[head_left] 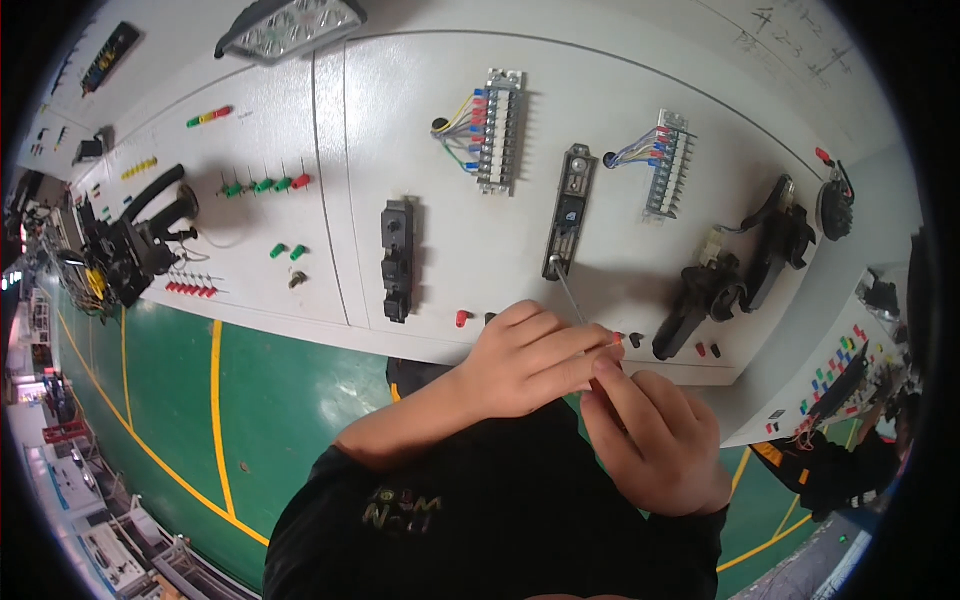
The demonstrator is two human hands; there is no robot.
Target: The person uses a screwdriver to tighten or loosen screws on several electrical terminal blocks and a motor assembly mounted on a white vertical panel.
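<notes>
Black sleeves nearest lens. Left hand (pixel 530 360) and right hand (pixel 650 440) close together, both clamped on screwdriver (pixel 580 320); thin shaft rises between fingers, tip touching lower end of black oblong module (pixel 568 212) on white panel (pixel 440 130). Terminal strips (pixel 500 130) with coloured wires above module, black handles (pixel 740 270) to right. Green floor (pixel 180 420) with yellow lines below panel.

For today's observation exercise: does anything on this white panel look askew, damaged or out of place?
Nothing stands out. The two terminal strips sit straight with their wires attached, and the black switch block is aligned. The left hand and right hand hold a screwdriver against the long black module.
</notes>
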